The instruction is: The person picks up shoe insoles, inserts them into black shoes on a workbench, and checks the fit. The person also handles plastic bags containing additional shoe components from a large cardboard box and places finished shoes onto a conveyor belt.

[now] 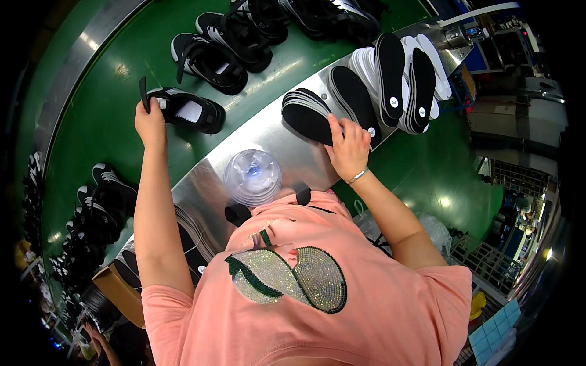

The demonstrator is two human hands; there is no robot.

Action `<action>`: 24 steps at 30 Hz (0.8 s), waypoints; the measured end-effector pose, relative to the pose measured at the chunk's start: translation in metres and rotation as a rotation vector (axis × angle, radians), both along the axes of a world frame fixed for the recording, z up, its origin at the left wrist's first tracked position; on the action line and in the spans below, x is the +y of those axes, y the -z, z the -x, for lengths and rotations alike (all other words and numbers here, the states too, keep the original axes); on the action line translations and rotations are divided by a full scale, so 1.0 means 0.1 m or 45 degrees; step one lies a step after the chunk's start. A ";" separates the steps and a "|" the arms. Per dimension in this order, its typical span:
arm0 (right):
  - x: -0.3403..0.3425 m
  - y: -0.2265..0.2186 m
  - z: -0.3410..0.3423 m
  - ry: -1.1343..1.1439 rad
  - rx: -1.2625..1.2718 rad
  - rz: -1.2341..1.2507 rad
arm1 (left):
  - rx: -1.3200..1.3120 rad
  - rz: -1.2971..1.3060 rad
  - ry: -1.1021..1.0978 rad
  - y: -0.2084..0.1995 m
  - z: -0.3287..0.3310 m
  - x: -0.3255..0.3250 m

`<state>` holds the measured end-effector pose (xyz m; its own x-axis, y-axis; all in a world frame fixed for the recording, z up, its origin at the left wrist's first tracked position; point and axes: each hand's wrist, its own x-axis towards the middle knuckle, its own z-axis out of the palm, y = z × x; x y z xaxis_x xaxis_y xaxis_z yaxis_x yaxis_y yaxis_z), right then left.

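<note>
Insoles [307, 116] sit stacked on the metal ledge [305, 161] at right, probably light and bendy, best taken by the near edge; right hand [350, 149] touches them, fingers half-curled, grip unclear; left hand [151, 127] pinches a flap [144, 93] at the soft-looking left shoe [201, 116].

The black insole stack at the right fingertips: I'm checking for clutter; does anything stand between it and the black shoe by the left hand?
Nothing visible stands between the black insole stack and the black shoe; the clear, round plastic container on the silver metal ledge sits off that line.
</note>
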<state>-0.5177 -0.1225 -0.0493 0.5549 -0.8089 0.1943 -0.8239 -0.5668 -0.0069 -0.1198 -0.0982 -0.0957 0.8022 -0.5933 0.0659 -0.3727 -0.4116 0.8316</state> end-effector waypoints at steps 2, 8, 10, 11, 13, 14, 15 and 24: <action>0.00 0.00 0.01 -0.010 -0.004 0.021 | 0.005 -0.009 0.005 0.01 -0.01 0.00; -0.02 0.01 0.03 -0.030 -0.006 0.030 | 0.040 -0.024 -0.015 0.04 -0.06 0.01; -0.03 0.02 0.04 -0.047 0.019 0.017 | 0.049 -0.026 -0.005 0.09 -0.10 0.02; -0.05 0.02 0.01 -0.014 0.001 -0.106 | 0.048 -0.021 0.000 0.08 -0.14 0.04; -0.12 -0.02 0.00 0.040 -0.030 -0.356 | -0.029 -0.045 0.021 0.05 -0.19 0.04; -0.16 -0.01 0.01 0.096 -0.039 -0.552 | -0.113 -0.081 0.038 -0.04 -0.12 0.00; -0.18 -0.03 0.01 0.068 -0.040 -0.527 | -0.058 0.047 0.077 -0.05 -0.10 -0.03; -0.60 -0.22 -0.87 -0.377 -0.480 -0.454 | -0.105 0.289 -0.033 0.13 0.04 -0.14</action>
<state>-0.4310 -0.1826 -0.0270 0.7124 -0.6817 0.1667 -0.5346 -0.6811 -0.5003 -0.1234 -0.1126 -0.1083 0.8036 -0.5349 0.2608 -0.4348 -0.2284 0.8711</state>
